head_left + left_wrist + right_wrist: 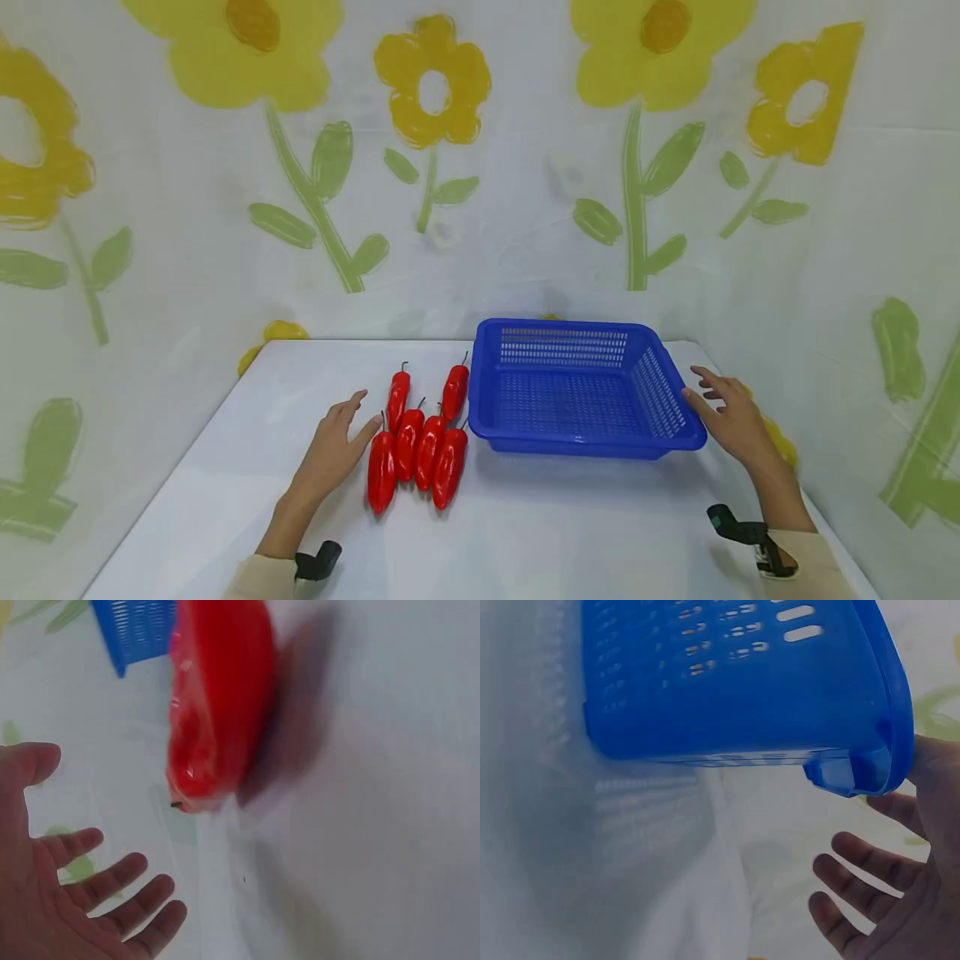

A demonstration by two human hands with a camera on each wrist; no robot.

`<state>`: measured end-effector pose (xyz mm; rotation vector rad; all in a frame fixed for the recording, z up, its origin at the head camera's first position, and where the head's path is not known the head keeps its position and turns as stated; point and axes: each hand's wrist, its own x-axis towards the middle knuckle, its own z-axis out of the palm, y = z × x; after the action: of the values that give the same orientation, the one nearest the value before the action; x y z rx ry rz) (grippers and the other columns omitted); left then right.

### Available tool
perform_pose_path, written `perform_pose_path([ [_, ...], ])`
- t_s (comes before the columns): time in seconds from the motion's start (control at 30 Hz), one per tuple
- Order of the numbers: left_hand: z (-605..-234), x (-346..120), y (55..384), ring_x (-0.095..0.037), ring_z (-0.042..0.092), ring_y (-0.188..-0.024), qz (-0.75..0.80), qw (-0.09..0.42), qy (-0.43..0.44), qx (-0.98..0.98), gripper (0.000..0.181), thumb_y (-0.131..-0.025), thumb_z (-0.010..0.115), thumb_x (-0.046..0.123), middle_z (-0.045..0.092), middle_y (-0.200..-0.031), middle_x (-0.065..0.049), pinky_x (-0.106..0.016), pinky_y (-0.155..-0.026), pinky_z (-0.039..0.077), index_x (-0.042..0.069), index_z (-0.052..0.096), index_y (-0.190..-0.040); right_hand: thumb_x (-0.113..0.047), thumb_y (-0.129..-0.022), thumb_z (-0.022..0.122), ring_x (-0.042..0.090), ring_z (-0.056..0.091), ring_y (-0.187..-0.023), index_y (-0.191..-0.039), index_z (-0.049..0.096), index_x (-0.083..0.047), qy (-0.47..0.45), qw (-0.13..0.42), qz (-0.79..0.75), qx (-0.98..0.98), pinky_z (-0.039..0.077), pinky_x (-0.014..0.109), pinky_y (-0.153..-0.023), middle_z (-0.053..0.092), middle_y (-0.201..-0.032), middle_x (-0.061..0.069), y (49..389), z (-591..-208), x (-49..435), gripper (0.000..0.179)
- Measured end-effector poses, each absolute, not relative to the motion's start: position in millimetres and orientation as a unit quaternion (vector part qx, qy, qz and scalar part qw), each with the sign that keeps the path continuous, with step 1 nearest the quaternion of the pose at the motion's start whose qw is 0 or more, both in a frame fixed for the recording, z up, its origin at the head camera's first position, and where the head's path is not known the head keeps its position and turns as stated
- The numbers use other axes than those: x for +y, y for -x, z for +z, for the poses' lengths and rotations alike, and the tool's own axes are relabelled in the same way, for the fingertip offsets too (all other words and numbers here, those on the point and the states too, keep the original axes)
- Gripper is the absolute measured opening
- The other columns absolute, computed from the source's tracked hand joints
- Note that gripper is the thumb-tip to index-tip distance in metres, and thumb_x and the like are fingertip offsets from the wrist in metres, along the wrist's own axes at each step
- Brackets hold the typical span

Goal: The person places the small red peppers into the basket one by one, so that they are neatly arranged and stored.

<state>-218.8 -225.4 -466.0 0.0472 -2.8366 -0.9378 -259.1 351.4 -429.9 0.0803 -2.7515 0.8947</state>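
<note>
Several shiny red chili peppers (381,473) with thin dark stems lie close together on the white table, left of the basket. Just left of them my left hand (333,450) hovers with fingers spread and nothing in it. One red pepper looms large in the left wrist view (217,697), beyond the spread fingers (120,881). A blue plastic basket (585,450) with slotted walls stands upright, with nothing inside. My right hand (735,421) is at its right side, thumb tip right at the rim (900,697), the other fingers loose outside the wall.
The white table (585,533) runs back to a white cloth backdrop (517,250) printed with yellow flowers. Cloth also hangs along both sides. Each wrist wears a black camera mount (318,561).
</note>
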Motion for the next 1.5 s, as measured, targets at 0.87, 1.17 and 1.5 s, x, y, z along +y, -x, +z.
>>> perform_pose_path([
  [0.87,-481,-210,202,-0.026,0.063,-0.088,-0.404,0.034,-0.120,-0.906,0.063,-0.094,0.064,0.047,0.067,-0.105,-0.019,-0.042,-0.072,0.061,-0.009,0.059,-0.122,-0.043,-0.104,0.049,0.048,0.044,-0.123,-0.154,0.038,-0.010,0.026,0.113,0.455,-0.883,0.042,0.070,-0.096,0.045,-0.136,0.026,270,-451,347,0.061],
  [1.17,-473,-209,197,-0.023,0.061,-0.086,-0.415,-0.014,-0.118,-0.902,0.060,-0.089,0.070,0.047,0.068,-0.098,-0.011,-0.040,-0.072,0.058,-0.006,0.064,-0.117,-0.044,-0.103,0.051,0.017,0.051,-0.103,-0.149,0.048,-0.012,0.026,0.110,0.448,-0.887,0.044,0.010,-0.070,0.049,-0.132,0.013,276,-455,350,0.056],
  [1.5,-478,-211,198,-0.023,0.063,-0.087,-0.423,-0.021,-0.131,-0.897,0.050,-0.083,0.080,0.031,0.069,-0.097,-0.010,-0.039,-0.072,0.060,-0.006,0.064,-0.114,-0.046,-0.103,0.050,0.023,0.048,-0.110,-0.151,0.046,-0.016,0.037,0.095,0.468,-0.878,0.044,0.009,-0.071,0.045,-0.142,0.021,279,-456,350,0.056],
])
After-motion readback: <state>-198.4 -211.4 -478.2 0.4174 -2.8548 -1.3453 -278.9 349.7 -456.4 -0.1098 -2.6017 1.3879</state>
